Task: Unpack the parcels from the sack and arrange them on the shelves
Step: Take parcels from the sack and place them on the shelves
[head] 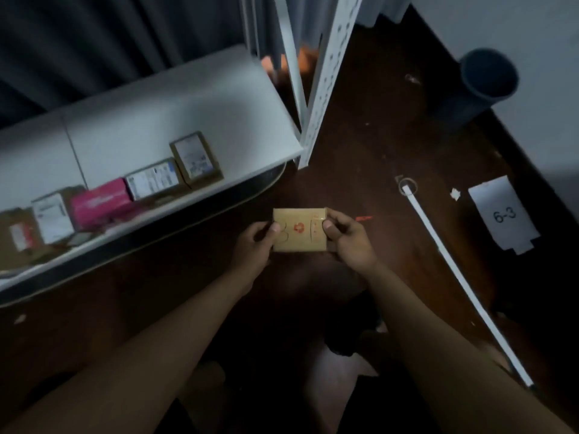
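Note:
I hold a small flat brown cardboard parcel (299,230) with red print over the dark floor, in the middle of the view. My left hand (255,245) grips its left end with the thumb on top. My right hand (347,241) grips its right end the same way. To the left stands the white shelf (188,104), with a row of parcels along its front edge: a brown labelled box (195,159), a white-labelled box (153,180), a pink box (100,203), a white box (53,217) and a brown box (18,234). No sack is in view.
A white perforated shelf upright (326,83) stands at the shelf's right corner. On the dark wooden floor lie a long white strip (463,277) and a white card marked 6-3 (504,214). A dark grey tube (485,83) stands by the wall at upper right.

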